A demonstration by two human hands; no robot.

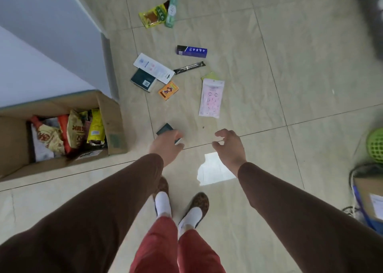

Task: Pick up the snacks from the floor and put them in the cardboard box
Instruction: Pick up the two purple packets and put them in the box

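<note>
My left hand (166, 146) grips a small dark green packet (164, 129) just above the floor. My right hand (230, 146) hovers beside it with loosely curled fingers and holds nothing. The open cardboard box (113, 123) stands at the left against the wall, with several snack bags inside. Ahead on the tiles lie a pink-and-white pouch (211, 98), an orange packet (168, 90), a dark green box (143, 80), a white card pack (153, 67), a black stick pack (189, 67), a blue box (192, 51) and a yellow-green snack bag (153, 16).
A white wall corner (103, 50) juts out left of the scattered items. At the right edge are a green mesh basket (376, 146) and another cardboard box (371, 196). My feet (180, 208) stand just behind both hands.
</note>
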